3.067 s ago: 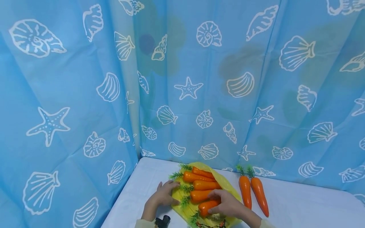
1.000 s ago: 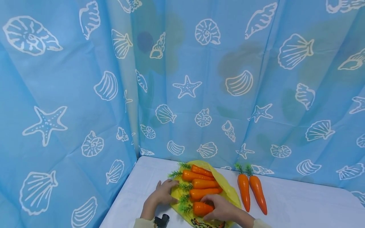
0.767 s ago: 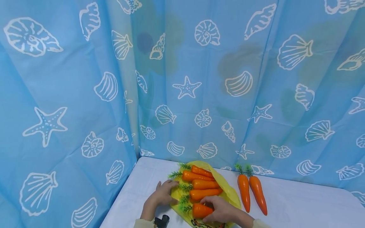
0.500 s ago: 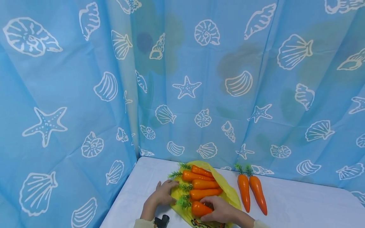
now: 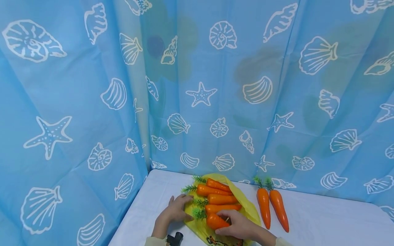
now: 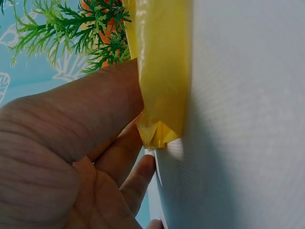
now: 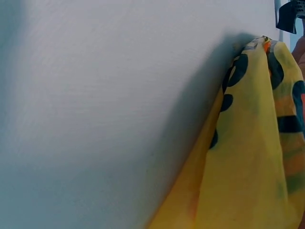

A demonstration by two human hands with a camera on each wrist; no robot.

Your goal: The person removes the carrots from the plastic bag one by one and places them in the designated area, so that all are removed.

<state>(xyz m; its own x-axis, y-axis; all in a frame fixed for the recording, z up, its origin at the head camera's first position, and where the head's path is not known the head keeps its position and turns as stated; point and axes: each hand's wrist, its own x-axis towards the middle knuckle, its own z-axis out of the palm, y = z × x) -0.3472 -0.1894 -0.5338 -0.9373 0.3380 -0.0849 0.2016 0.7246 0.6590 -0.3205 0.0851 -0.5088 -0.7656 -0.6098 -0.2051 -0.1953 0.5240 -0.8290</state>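
In the head view a yellow plastic bag (image 5: 250,206) lies on the table with several orange carrots (image 5: 220,199) in a row on it, green tops facing left. My right hand (image 5: 241,226) grips the carrot nearest me (image 5: 214,221), whose tip is hidden under the fingers. At the bag's left edge is my left hand (image 5: 176,209); the left wrist view shows its thumb and fingers pinching the folded yellow edge (image 6: 164,62). The right wrist view shows mostly the bag's side (image 7: 243,152) with dark printed marks; little of that hand shows there.
Two more carrots (image 5: 263,206) lie on the white table (image 5: 326,218), right of the bag. A blue shell-print curtain (image 5: 227,102) stands behind and to the left. A black device (image 5: 175,238) sits by my left wrist.
My right hand has moved the nearest carrot leftward and up against its neighbour; the carrot has turned slightly. My left hand keeps its place at the bag's edge. The head view has shifted a little.
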